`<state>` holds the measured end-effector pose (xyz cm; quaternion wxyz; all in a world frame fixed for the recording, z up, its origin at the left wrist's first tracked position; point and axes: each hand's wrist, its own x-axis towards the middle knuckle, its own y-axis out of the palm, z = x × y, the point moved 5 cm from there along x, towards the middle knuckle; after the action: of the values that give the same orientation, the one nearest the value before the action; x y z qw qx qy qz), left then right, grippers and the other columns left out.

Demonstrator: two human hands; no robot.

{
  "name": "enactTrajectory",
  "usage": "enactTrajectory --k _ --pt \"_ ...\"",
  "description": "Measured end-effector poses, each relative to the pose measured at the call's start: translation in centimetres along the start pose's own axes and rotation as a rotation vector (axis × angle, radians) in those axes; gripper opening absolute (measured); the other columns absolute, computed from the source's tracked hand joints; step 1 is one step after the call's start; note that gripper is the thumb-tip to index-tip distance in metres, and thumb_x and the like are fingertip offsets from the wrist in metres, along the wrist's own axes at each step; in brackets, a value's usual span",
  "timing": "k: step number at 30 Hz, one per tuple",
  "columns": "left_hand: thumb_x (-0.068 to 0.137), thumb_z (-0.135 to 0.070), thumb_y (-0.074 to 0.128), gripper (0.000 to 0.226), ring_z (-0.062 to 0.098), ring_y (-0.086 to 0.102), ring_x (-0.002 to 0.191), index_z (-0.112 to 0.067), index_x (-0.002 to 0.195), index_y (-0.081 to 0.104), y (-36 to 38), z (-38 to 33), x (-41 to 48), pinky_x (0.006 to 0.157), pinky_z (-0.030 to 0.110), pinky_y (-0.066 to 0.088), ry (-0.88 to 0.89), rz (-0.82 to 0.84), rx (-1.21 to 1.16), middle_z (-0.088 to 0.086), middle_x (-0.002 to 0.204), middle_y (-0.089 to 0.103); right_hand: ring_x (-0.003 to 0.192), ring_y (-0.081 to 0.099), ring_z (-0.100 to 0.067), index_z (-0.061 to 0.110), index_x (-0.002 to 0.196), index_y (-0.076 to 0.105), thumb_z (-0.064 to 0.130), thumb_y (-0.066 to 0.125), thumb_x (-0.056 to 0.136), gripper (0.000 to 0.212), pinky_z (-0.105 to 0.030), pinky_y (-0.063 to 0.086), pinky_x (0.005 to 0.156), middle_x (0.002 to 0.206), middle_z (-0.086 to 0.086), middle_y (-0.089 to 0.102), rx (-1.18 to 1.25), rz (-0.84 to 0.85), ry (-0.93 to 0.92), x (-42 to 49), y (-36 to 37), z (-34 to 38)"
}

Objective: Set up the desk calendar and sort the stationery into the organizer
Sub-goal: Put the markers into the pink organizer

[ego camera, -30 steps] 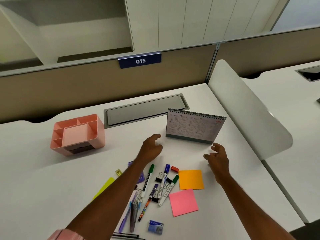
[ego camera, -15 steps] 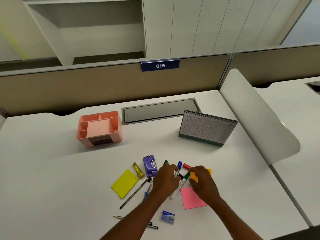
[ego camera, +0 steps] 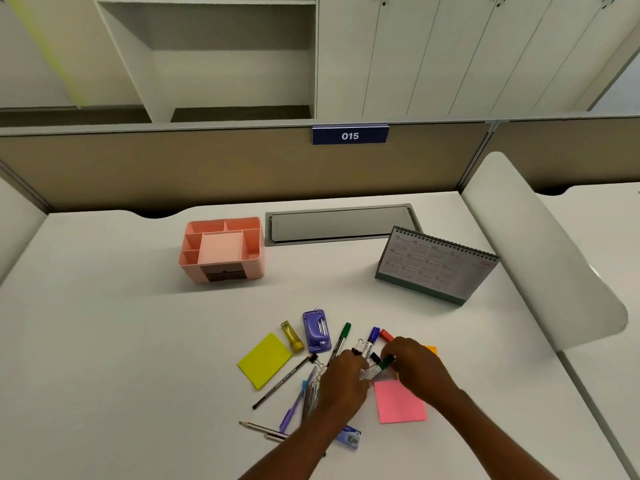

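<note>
The desk calendar (ego camera: 437, 265) stands upright at the right of the white desk (ego camera: 104, 341). A pink organizer (ego camera: 221, 249) with several empty compartments sits at the back left. Loose stationery lies in front of me: markers, pens, binder clips, a purple hole punch (ego camera: 316, 330), a yellow glue tube (ego camera: 292, 337), yellow (ego camera: 265, 364) and pink (ego camera: 400, 402) sticky pads. My left hand (ego camera: 344, 379) and my right hand (ego camera: 414, 367) both close on a green-capped marker (ego camera: 379, 367) among the pile. The orange sticky pad (ego camera: 431, 348) is mostly hidden under my right hand.
A grey cable hatch (ego camera: 341, 223) is set in the desk behind the calendar. A white curved divider (ego camera: 540, 258) bounds the right side, a tan partition (ego camera: 207, 168) the back. A pencil (ego camera: 259, 427) and a blue staple box (ego camera: 349, 437) lie near my forearm.
My hands left the calendar and came down onto the markers. They now pinch the green-capped marker. The view has pulled back and shifted left.
</note>
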<state>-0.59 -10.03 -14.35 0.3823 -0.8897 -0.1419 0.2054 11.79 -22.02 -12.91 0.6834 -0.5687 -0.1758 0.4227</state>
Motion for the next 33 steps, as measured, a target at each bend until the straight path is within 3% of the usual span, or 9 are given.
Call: enactTrajectory --k 3,8,13,16,18,21,24,29,33 --pt "0.093 -0.031 0.073 0.034 0.015 0.062 0.116 -0.025 0.126 0.068 -0.4 0.1 -0.1 0.096 0.031 0.053 -0.004 -0.017 -0.048 -0.004 0.127 0.064 0.085 0.065 -0.005 0.027 0.097 0.075 0.008 0.076 0.087 0.021 -0.025 0.056 0.078 0.093 0.013 0.070 0.263 0.063 0.018 0.4 -1.7 0.1" --pt "0.095 -0.038 0.066 0.027 0.010 0.065 0.104 -0.028 0.121 0.070 -2.9 0.7 -0.6 0.086 0.026 0.052 0.012 -0.123 -0.147 -0.008 0.116 0.069 0.067 0.066 -0.004 0.020 0.092 0.078 -0.002 0.075 0.086 0.023 -0.022 0.055 0.065 0.080 0.004 0.077 0.587 0.042 0.043 1.3 -5.2 2.4" --pt "0.091 -0.030 0.074 0.023 0.003 0.067 0.091 -0.023 0.114 0.074 -8.5 2.1 -0.6 0.082 0.023 0.057 -0.010 -0.275 -0.344 -0.010 0.104 0.073 0.071 0.073 -0.014 0.025 0.108 0.075 0.005 0.074 0.090 0.026 -0.025 0.059 0.068 0.085 -0.001 0.078 0.781 -0.014 0.002 3.6 -8.5 7.1" --pt "0.090 -0.024 0.073 0.015 0.000 0.067 0.084 -0.026 0.105 0.071 -13.2 4.4 0.0 0.079 0.029 0.060 -0.055 -0.394 -0.418 -0.014 0.093 0.070 0.080 0.076 -0.018 0.022 0.112 0.073 0.007 0.072 0.093 0.024 -0.031 0.063 0.073 0.090 -0.003 0.079 0.875 -0.037 -0.041 5.3 -9.6 10.2" --pt "0.091 -0.022 0.072 0.030 0.006 0.069 0.083 -0.026 0.119 0.064 -16.5 6.2 0.3 0.078 0.034 0.061 -0.093 -0.460 -0.441 -0.010 0.095 0.071 0.083 0.076 -0.017 0.021 0.113 0.073 0.011 0.072 0.094 0.021 -0.032 0.063 0.074 0.090 -0.002 0.079 0.880 -0.029 -0.061 6.3 -9.5 11.8" --pt "0.091 -0.014 0.075 0.078 0.011 0.071 0.088 -0.036 0.154 0.035 -22.1 8.2 0.6 0.079 0.026 0.063 -0.077 -0.548 -0.412 -0.010 0.110 0.067 0.081 0.075 -0.016 0.023 0.111 0.074 0.012 0.072 0.094 0.021 -0.029 0.062 0.073 0.090 0.000 0.079 0.886 0.003 -0.076 7.2 -8.7 13.7" --pt "0.088 -0.010 0.078 0.099 0.017 0.072 0.097 -0.049 0.157 0.018 -26.7 10.9 1.2 0.085 0.027 0.062 -0.083 -0.624 -0.332 -0.002 0.125 0.065 0.072 0.073 -0.011 0.024 0.108 0.074 0.010 0.073 0.092 0.021 -0.022 0.058 0.069 0.088 0.003 0.079 0.875 0.042 -0.088 7.6 -7.4 15.1" --pt "0.090 -0.014 0.071 0.082 0.017 0.071 0.092 -0.042 0.155 0.030 -31.9 14.1 1.8 0.081 0.026 0.058 -0.116 -0.760 -0.246 0.001 0.110 0.072 0.077 0.073 -0.008 0.024 0.106 0.076 0.005 0.074 0.091 0.024 -0.021 0.057 0.069 0.089 0.004 0.079 0.903 0.083 -0.045 8.0 -5.2 15.5" --pt "0.097 -0.018 0.065 0.049 0.019 0.074 0.089 -0.028 0.144 0.051 -34.8 15.6 2.8 0.081 0.033 0.062 -0.090 -0.857 -0.208 0.004 0.107 0.074 0.086 0.074 -0.007 0.024 0.106 0.076 0.006 0.074 0.091 0.024 -0.024 0.058 0.074 0.091 0.008 0.079 0.889 0.106 -0.026 8.2 -3.8 15.2"
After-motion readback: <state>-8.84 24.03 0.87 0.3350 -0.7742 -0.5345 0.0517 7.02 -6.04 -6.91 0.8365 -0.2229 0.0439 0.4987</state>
